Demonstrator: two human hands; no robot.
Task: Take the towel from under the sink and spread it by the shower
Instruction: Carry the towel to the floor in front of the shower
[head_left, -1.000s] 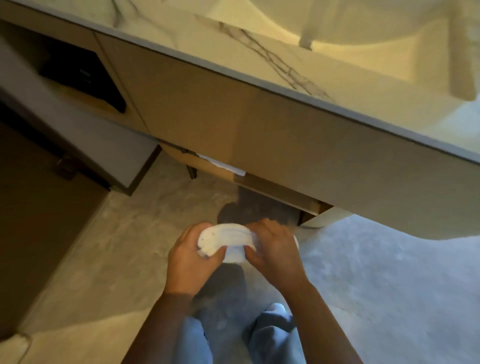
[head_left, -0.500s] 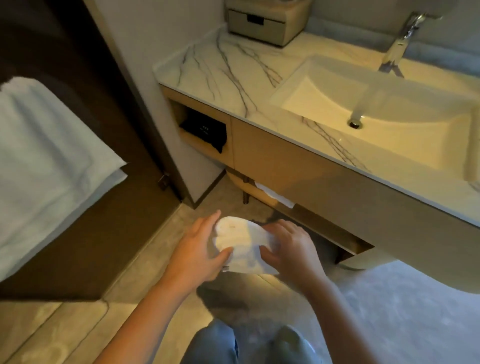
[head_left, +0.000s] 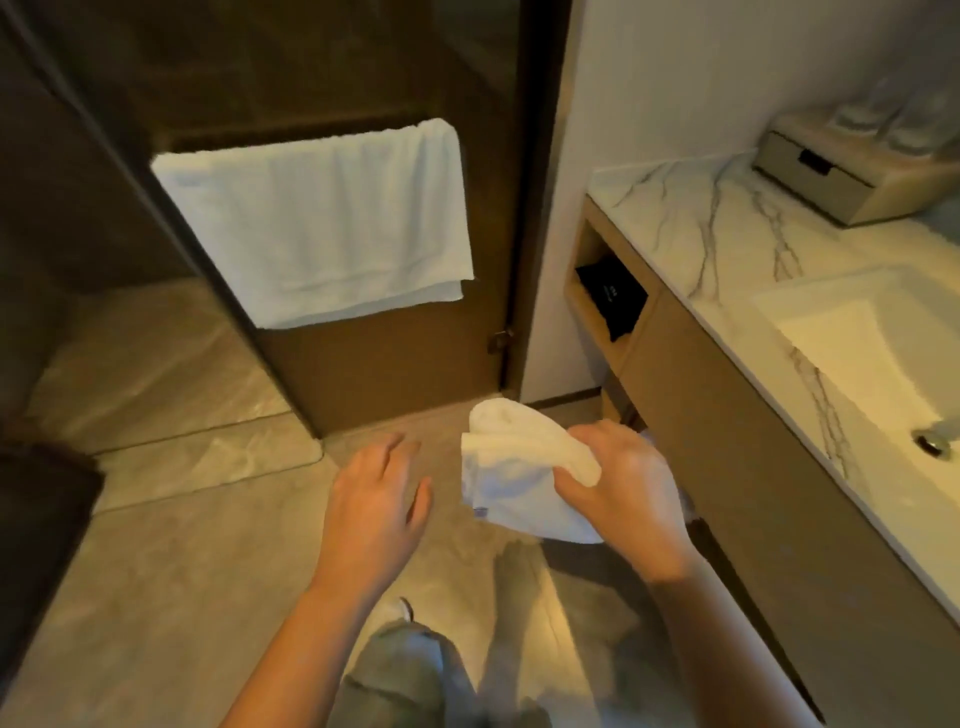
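A small white towel (head_left: 511, 470), still folded, hangs in the air above the floor in front of the vanity. My right hand (head_left: 626, 488) grips its right side, fingers bunched into the cloth. My left hand (head_left: 376, 504) hovers just left of the towel with fingers spread, holding nothing and apart from the cloth. The glass shower door (head_left: 363, 208) stands ahead at the upper left, with the shower floor (head_left: 150, 364) beyond a low threshold.
A larger white towel (head_left: 322, 223) hangs on the shower door's rail. The marble vanity (head_left: 701, 223) with its sink (head_left: 872, 358) runs along the right, a box (head_left: 841, 176) at its back and a dark item (head_left: 613, 296) in its open cubby. My knees show at the bottom.
My view has swung left from the vanity toward the shower door. My left hand has let go of the folded towel, which my right hand alone holds now.
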